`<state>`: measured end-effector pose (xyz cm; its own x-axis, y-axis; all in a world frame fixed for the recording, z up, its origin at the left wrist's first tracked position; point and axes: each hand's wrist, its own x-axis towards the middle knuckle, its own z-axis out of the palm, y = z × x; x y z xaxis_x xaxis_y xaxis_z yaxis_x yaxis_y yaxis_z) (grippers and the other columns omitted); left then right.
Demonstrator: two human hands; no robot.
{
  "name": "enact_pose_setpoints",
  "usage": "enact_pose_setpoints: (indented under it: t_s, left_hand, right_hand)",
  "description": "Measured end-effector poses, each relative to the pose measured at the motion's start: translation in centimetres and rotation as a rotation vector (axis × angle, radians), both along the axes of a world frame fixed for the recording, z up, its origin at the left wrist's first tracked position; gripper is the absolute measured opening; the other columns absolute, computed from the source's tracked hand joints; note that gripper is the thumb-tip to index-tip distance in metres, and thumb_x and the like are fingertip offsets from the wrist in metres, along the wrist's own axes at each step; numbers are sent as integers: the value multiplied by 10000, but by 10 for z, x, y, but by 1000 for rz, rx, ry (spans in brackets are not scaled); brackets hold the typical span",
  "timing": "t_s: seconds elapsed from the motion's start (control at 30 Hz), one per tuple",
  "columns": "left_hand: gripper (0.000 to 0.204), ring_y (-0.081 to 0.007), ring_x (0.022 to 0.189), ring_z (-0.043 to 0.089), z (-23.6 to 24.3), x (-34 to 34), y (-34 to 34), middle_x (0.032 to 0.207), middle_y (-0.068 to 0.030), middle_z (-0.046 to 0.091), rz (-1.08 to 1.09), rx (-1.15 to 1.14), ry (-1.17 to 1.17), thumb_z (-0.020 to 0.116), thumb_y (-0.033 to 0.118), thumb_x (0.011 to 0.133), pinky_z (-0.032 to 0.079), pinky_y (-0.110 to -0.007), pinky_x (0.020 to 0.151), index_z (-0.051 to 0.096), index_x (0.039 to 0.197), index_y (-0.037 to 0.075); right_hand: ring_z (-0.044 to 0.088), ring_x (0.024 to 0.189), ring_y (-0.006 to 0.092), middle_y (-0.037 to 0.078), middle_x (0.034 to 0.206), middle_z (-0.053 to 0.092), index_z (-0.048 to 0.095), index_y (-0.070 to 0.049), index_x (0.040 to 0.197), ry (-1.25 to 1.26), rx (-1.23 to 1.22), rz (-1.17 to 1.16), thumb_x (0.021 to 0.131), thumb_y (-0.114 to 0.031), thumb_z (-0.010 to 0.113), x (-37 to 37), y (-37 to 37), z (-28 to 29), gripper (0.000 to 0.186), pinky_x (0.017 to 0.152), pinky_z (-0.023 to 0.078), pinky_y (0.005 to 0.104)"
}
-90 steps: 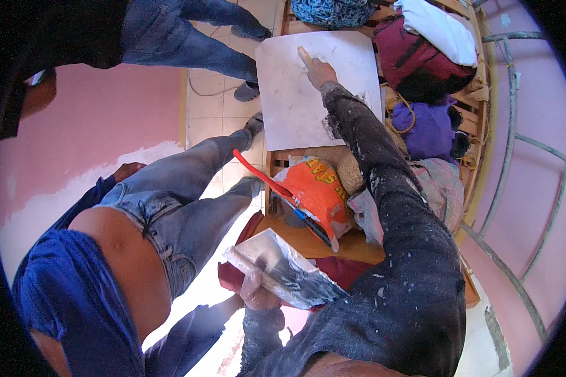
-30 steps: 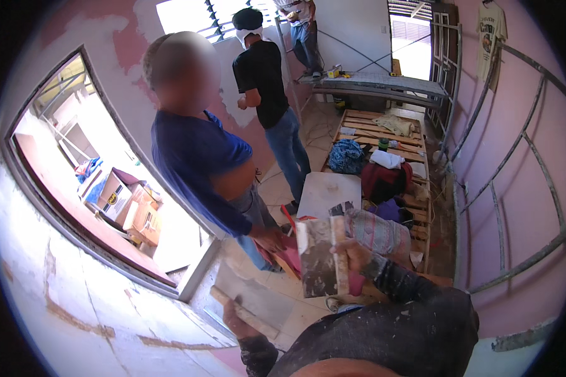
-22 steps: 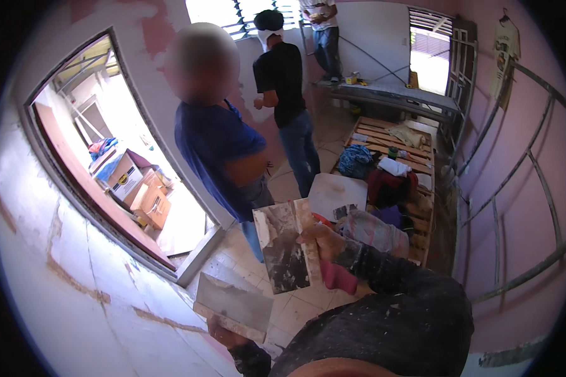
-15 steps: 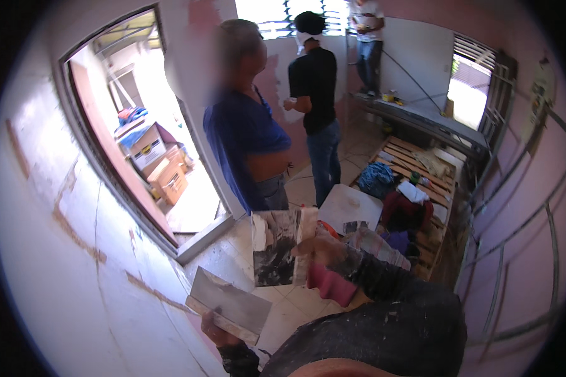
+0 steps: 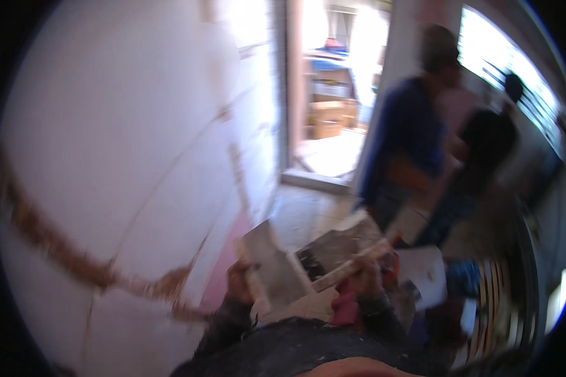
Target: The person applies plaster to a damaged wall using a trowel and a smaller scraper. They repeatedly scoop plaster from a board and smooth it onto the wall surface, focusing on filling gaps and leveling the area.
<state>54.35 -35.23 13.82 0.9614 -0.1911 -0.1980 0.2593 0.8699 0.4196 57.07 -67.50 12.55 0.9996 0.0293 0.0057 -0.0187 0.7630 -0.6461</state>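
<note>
In my left hand (image 5: 238,280) is a wide plastering blade (image 5: 272,264), a flat grey sheet with a pale strip handle along one side. My right hand (image 5: 366,278) grips a second plastering blade (image 5: 341,249) by its pale lower edge. Dark and whitish smears of filler mark this second blade. The two blades tilt toward each other and their near edges seem to meet in front of my chest; blur hides whether they touch. Both sets of fingers are closed round the handles. At my left is a white wall (image 5: 151,157) with cracks and rough brown seams.
A doorway (image 5: 333,151) opens ahead, with cardboard boxes (image 5: 330,119) beyond it. A person in blue (image 5: 405,138) and a person in black (image 5: 487,144) stand at the right. Near them lie a pale board (image 5: 421,273), cloths and a wooden pallet (image 5: 493,308).
My view has swung left toward the wall, so the doorway and people now sit farther right. The two blades, apart before, have come together; both hands keep hold.
</note>
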Motion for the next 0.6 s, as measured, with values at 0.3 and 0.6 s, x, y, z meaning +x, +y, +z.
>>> enact_pose_setpoints:
  t_s: [0.3, 0.6]
  left_hand:
    - [265, -254, 920, 640, 62, -82, 31, 1003, -125, 642, 289, -53, -111, 610, 186, 898, 536, -451, 844, 594, 1077, -9]
    - [179, -214, 798, 664, 78, -178, 122, 903, -77, 665, 442, 127, -60, 645, 176, 877, 571, -373, 745, 646, 980, 29]
  right_hand:
    - [586, 716, 170, 41, 724, 589, 614, -31, 792, -214, -368, 165, 774, 43, 637, -12, 68, 37, 80, 623, 456, 339]
    - [577, 1161, 374, 191, 1229, 612, 628, -49, 1194, -1686, -763, 195, 778, -91, 717, -53, 216, 183, 428, 1012, 422, 488]
